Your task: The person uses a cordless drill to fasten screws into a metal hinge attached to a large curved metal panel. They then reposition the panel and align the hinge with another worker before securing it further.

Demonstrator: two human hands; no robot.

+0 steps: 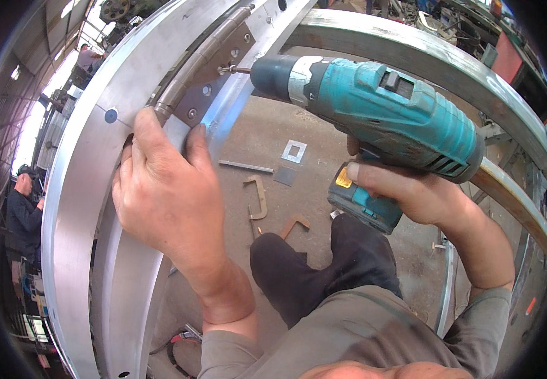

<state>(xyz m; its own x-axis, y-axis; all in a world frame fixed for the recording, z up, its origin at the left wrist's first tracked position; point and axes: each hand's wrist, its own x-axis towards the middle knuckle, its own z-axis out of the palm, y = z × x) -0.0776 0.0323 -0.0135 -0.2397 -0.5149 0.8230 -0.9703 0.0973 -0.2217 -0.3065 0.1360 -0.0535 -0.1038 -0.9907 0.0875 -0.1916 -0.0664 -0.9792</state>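
My left hand [171, 189] is closed at the lower end of a brown metal hinge [188, 76], the index finger on its barrel and the thumb by the leaf's edge. The hinge lies along a silvery metal frame [74, 196]; several screw heads show in its leaf. In my right hand [406, 191] is a teal and black cordless drill [381, 101], held by its grip above the battery. Its bit points left and meets a screw [225, 69] at the hinge leaf. How deep the screw sits I cannot tell.
A curved metal beam [412, 41] arches behind the drill. On the floor lie C-shaped clamps [259, 199], a square plate with a cut-out [294, 151], a dark square plate [284, 175] and a metal bar [245, 167]. One person [24, 211] is at the far left, another farther back.
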